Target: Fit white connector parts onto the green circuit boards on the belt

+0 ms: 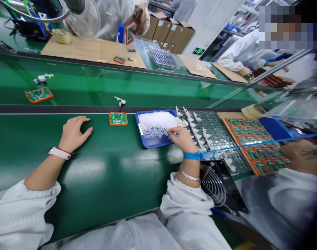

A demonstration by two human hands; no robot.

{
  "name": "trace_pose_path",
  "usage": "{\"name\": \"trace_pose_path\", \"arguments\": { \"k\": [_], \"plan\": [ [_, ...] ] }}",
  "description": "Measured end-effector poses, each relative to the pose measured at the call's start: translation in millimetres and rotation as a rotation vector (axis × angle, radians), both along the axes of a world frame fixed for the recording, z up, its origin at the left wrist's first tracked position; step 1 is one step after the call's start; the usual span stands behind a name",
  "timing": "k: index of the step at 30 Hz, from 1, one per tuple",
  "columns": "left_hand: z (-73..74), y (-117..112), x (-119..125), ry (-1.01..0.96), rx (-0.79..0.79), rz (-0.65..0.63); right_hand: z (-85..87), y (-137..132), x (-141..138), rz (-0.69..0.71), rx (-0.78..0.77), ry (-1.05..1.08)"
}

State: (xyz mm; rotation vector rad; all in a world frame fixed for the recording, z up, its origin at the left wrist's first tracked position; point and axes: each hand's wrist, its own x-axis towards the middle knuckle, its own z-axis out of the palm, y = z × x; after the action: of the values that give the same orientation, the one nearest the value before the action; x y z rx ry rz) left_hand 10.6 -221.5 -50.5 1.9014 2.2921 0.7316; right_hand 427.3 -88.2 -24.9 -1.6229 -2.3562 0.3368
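My left hand (74, 132) rests on the green table with its thumb and fingers apart, holding nothing. At the right side of a blue tray (158, 143), my right hand (182, 139) has its thumb and fingertips pinched together; what lies between them is too small to make out. Many tiny white plastic pieces (157, 121) are heaped in the tray's far part and scattered toward its near part. Left of the tray, a green circuit board (118, 118) in an orange frame lies at the table's far edge. A small white part (120, 101) is wired to it.
Another wired board (39, 94) lies on the green strip beyond. Right of the tray are clear trays of white parts (200, 137), orange-framed boards (252, 139) and a black fan (218, 184). A blue cord (252, 144) runs from my right wrist; a co-worker's arm (301, 156) is nearby.
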Motion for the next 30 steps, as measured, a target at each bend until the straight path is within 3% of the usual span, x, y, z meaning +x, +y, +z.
{"name": "trace_pose_path", "arguments": {
  "k": [26, 30],
  "plan": [
    [0.4, -0.8, 0.2, 0.038, -0.021, 0.013, 3.1, -2.3, -2.4, -0.038, -0.074, -0.106],
    [2.4, -1.3, 0.7, 0.052, -0.037, 0.000, 8.8, -5.0, -5.0, -0.065, -0.143, -0.123]
  ]
}}
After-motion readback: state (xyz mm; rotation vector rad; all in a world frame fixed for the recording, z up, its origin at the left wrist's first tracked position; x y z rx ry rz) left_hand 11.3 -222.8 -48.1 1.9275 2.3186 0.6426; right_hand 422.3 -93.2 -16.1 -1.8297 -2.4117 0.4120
